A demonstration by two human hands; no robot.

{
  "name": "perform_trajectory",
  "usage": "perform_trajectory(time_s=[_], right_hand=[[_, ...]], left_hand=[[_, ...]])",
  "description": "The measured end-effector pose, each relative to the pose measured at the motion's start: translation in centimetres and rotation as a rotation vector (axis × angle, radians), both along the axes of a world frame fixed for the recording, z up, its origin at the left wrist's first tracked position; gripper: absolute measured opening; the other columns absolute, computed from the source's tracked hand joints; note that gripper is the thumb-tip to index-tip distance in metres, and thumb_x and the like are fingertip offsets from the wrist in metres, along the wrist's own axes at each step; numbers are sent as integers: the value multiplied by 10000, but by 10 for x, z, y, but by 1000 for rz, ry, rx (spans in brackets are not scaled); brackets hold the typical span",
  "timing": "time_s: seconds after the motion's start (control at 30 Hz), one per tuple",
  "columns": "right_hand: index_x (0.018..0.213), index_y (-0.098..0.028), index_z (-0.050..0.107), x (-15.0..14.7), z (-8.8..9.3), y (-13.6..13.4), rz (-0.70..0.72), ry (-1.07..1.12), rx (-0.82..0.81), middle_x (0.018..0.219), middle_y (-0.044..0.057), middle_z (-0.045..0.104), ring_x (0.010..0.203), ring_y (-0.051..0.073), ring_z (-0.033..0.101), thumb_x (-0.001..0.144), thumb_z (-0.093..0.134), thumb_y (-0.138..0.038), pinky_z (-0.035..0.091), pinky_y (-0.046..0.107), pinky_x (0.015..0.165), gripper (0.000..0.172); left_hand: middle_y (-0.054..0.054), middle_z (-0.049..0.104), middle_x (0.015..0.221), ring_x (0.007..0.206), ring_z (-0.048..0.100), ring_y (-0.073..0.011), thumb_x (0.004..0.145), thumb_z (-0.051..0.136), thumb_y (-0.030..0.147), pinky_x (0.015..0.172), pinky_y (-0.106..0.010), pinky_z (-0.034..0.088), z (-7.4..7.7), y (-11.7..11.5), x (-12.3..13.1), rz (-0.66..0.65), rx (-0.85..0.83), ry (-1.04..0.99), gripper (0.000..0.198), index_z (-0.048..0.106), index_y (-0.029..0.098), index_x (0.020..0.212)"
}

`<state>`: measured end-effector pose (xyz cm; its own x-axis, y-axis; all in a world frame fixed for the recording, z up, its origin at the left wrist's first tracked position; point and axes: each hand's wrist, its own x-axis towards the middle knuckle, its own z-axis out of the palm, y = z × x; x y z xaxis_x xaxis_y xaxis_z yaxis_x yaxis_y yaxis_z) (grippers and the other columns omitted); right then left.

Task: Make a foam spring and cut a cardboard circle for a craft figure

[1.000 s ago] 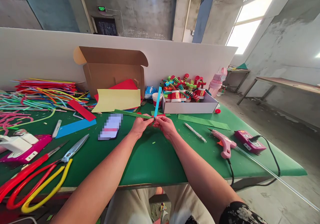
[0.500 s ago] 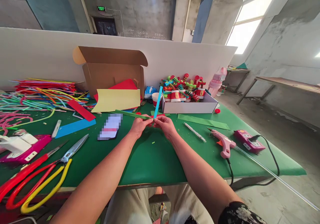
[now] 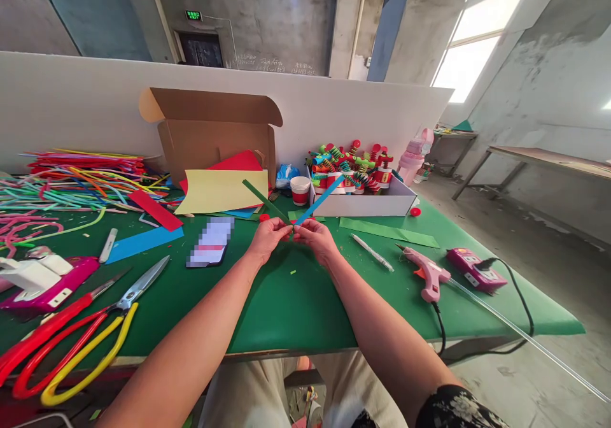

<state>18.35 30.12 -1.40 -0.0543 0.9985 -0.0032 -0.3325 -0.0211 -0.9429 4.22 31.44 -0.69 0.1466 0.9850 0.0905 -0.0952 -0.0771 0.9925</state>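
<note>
My left hand (image 3: 267, 237) and my right hand (image 3: 315, 238) meet above the middle of the green table (image 3: 305, 300), fingers pinched together. Between them they hold two paper strips joined at one end. The green strip (image 3: 265, 202) slants up to the left from my left fingers. The blue strip (image 3: 319, 199) slants up to the right from my right fingers. Together they form a V above the table.
A pink glue gun (image 3: 427, 272) with cord, a pen (image 3: 372, 253) and a pink device (image 3: 477, 270) lie right. A white box of finished toys (image 3: 360, 189), a paper cup (image 3: 300, 190), an open carton (image 3: 210, 135) and coloured sheets stand behind. Scissors (image 3: 95, 326), a phone (image 3: 210, 242) and straws (image 3: 71, 179) lie left.
The green strip has lifted off the table and now slants up to the left. The blue strip has tipped from nearly upright over to the right. Both hands stay in place.
</note>
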Motion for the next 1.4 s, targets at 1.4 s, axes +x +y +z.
perform_trajectory(time_s=[1.4], right_hand=[[648, -148, 668, 1, -7, 6, 88, 215, -116, 585, 7, 657, 576, 112, 623, 549, 886, -276, 559, 271, 701, 272]], left_hand=[[6, 626, 593, 529, 530, -99, 463, 858, 427, 544, -250, 432, 1, 0, 0, -20, -61, -156, 394, 653, 152, 658]])
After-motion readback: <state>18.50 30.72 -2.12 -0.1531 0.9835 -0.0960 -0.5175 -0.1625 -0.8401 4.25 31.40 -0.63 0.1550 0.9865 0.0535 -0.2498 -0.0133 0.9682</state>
